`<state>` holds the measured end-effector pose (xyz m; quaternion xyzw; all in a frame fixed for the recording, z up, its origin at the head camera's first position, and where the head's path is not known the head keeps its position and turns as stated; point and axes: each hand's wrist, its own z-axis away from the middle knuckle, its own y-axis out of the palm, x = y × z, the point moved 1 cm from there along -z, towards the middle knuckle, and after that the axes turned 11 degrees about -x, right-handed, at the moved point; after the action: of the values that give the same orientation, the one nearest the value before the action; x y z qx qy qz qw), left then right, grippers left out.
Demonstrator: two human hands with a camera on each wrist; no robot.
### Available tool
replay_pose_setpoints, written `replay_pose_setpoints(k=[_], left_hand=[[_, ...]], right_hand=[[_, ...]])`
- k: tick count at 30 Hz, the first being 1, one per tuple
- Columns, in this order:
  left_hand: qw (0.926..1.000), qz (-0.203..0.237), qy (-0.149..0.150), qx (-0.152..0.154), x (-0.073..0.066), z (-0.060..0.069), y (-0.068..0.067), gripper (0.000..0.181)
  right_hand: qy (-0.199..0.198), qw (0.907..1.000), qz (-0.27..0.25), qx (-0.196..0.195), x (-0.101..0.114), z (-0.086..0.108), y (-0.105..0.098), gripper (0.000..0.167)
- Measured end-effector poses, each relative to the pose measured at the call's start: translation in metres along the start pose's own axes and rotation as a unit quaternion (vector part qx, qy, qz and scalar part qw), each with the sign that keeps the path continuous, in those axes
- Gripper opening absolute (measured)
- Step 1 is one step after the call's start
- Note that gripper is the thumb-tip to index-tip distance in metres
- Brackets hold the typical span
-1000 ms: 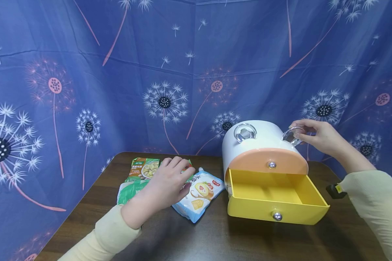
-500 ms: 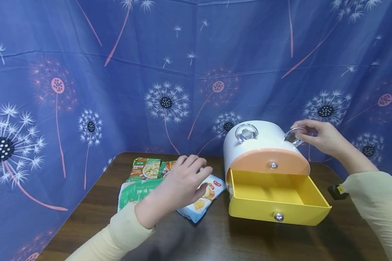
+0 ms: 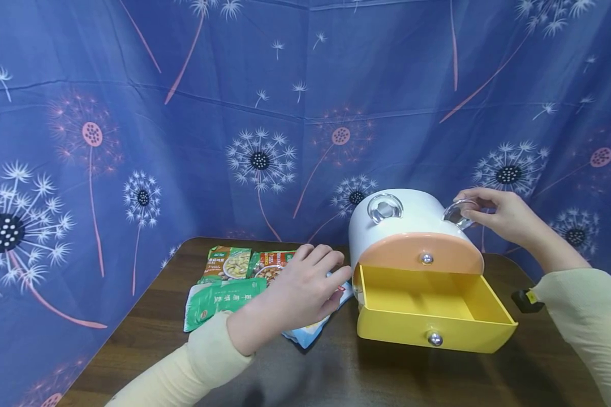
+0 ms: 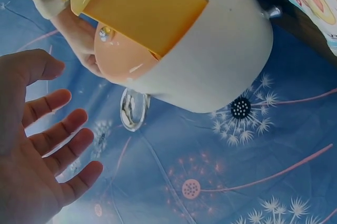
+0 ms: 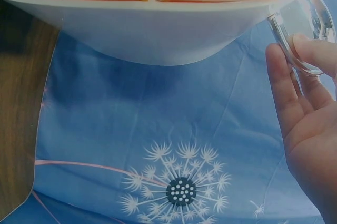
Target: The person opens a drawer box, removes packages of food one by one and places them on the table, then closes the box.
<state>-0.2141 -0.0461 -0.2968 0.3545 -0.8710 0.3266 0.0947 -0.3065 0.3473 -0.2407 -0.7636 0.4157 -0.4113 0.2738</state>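
Observation:
My left hand [image 3: 302,291] hovers over a white-and-blue packet [image 3: 305,336], mostly covering it in the head view. In the left wrist view, the fingers of that hand [image 4: 42,145] are spread and hold nothing. To its right stands a white rounded drawer box [image 3: 412,206] with a peach upper front [image 3: 397,253]. Its yellow lower drawer [image 3: 407,328] is pulled out, with nothing visible inside. My right hand [image 3: 504,215] pinches the clear, ear-shaped piece [image 3: 455,213] on top of the box between thumb and fingers, also visible in the right wrist view.
A green pouch [image 3: 221,299], a brown-and-green packet [image 3: 229,264] and a red-and-green packet [image 3: 271,265] lie at the table's left. A second ear [image 3: 385,208] tops the box. A blue dandelion curtain [image 3: 209,124] hangs behind the table.
My left hand has moved right, from above the packets toward the drawer box, uncovering the red-and-green packet and more of the green pouch. The right hand keeps its hold on the ear.

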Motion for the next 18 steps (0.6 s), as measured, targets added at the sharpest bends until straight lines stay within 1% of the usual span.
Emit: replay_pose_setpoints(k=[4,12,18], left_hand=[[0.9999,0.002,0.010,-0.003,-0.004,-0.003,0.003,0.024],[0.9989,-0.013,0.042,-0.018,-0.014,-0.015,0.011,0.019],[0.9984,-0.008,0.054,-0.016,-0.019,-0.020,0.015,0.020]], right_hand=[[0.002,1.0000,-0.001,0.001,0.000,0.000,0.000,0.045],[0.001,1.0000,0.001,-0.001,-0.001,0.000,0.000,0.045],[-0.001,1.0000,0.000,-0.005,-0.001,0.000,0.000,0.043]])
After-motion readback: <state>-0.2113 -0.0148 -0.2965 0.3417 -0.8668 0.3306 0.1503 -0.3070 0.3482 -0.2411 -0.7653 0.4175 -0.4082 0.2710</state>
